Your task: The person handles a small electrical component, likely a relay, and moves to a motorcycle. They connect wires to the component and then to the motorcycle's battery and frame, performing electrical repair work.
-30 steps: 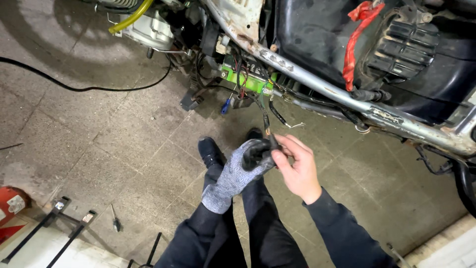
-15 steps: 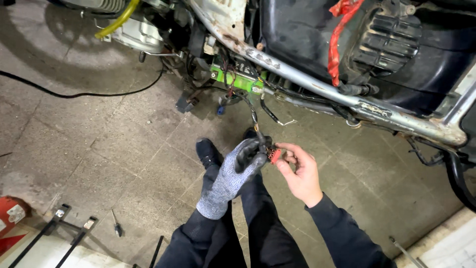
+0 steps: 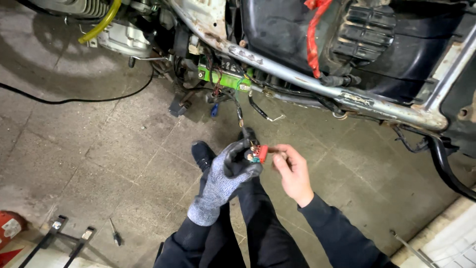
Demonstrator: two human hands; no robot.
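Observation:
My left hand point(image 3: 225, 173), in a grey knit glove with black palm coating, grips a small red connector block point(image 3: 260, 153) with metal terminals and a bit of green. A dark wire point(image 3: 240, 115) runs from it up to the stripped motorcycle frame point(image 3: 317, 89) above. My bare right hand point(image 3: 292, 168) pinches the right side of the same red block with thumb and fingertips. Both hands hover over my dark trouser legs and one black shoe point(image 3: 202, 154) on the concrete floor.
A green component point(image 3: 223, 78) and tangled wires hang under the rusty frame tube. A red strap point(image 3: 312, 37) crosses the black body part. A black cable point(image 3: 74, 99) lies on the floor at left. A screwdriver point(image 3: 115, 232) and a stand's feet point(image 3: 54, 228) sit bottom left.
The hands rose slightly and turned the wire end, so the red connector block now shows between them. My right fingers shifted onto its right side. The view tilted a little.

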